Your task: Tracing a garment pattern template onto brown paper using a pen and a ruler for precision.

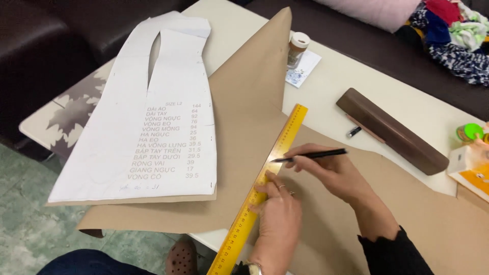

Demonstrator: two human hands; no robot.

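Ruling a line on brown paper (326, 224) near the bench's near edge: left hand (277, 216) pressing flat, open, on yellow ruler (267, 178); right hand (333, 170) pinching black pen (310, 155) closed; next requiring steady ruler pressure.

The yellow ruler (265, 188) is running out past the bottom edge, its lower end lying hidden behind the left hand (277, 224). The brown paper (244, 117) is covering much of the worktop (351, 76) and leaving the picture at lower right, and the orange box (471, 170) is being cut off by the right edge.
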